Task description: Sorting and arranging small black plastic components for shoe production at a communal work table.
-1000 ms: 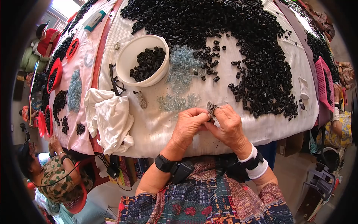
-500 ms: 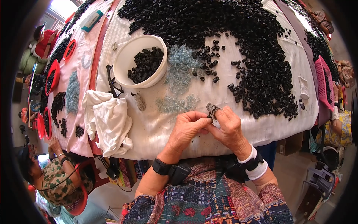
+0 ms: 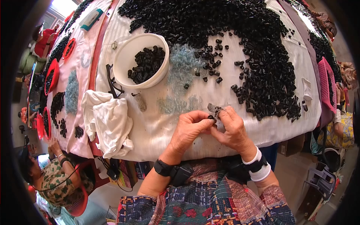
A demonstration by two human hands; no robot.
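Note:
Just in front of me, at the near part of the cloth, my two hands work close together. My left hand point(image 3: 187, 128) is closed, its thumb and fingertips pinching a small black plastic part point(image 3: 211, 117). My right hand point(image 3: 233, 129) is closed too, its thumb beside that part. At its fingertips is a small greyish, partly see-through piece with dark bits point(image 3: 215, 109); its kind is not clear. Beyond my hands lie small translucent bluish pieces point(image 3: 183, 62), with a thinner patch nearer me. A big heap of black plastic parts point(image 3: 266, 75) spreads behind and to the right.
A white bowl point(image 3: 119, 56) holding black parts point(image 3: 147, 64) stands at left, with black-framed glasses point(image 3: 111, 82) and a crumpled white cloth point(image 3: 108, 123) near it. A pink basket point(image 3: 326, 84) is far right. Co-workers sit at both sides; one wears a camouflage shirt point(image 3: 60, 180).
A single black part now lies among the translucent pieces beyond my hands. The black part between my left fingertips shows more plainly, and my right hand has shifted slightly right.

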